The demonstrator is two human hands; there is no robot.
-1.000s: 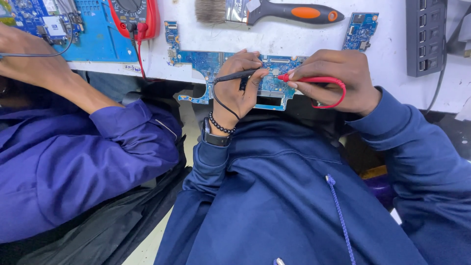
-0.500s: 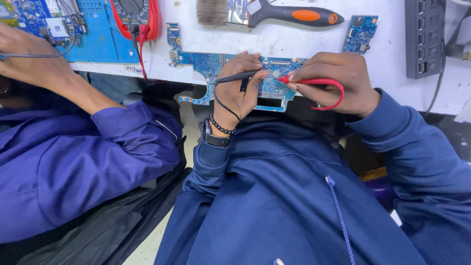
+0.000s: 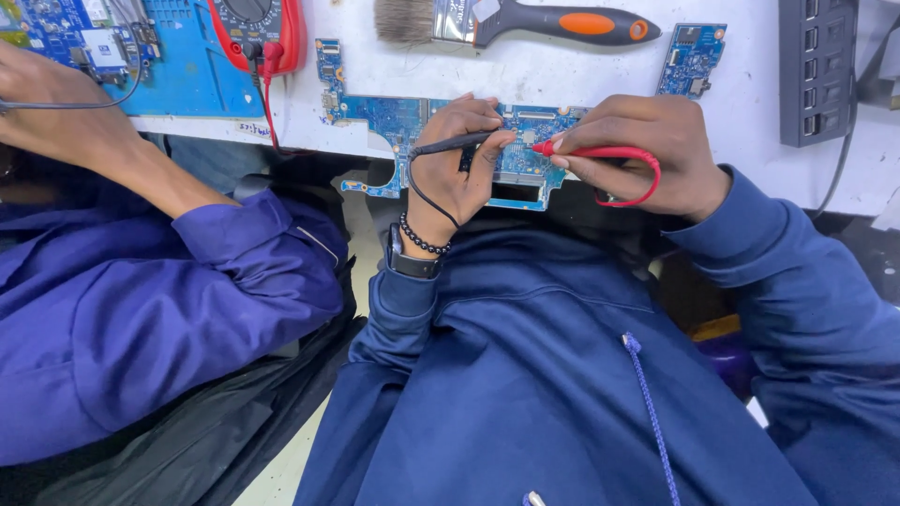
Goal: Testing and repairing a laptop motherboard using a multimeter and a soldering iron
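Little has shifted since a second ago: both hands hold their places over the blue circuit board, and the two probe tips stay close together near its middle. That board is flat, blue and irregular in outline, studded with small components, and lies on the white bench at its near edge, long axis running left to right, partly overhanging the lap.

Held in the left hand is the black probe, fingers closed around it; it lies nearly level, tip pointing right. Clamped in the right hand (thumb and forefinger pinched) is the red probe, level too, tip pointing left, its red lead looping back under the palm. Both wrists bend toward the board, a bead bracelet on the left.

Beyond lie a brush and a red multimeter; a co-worker's hand rests at far left.
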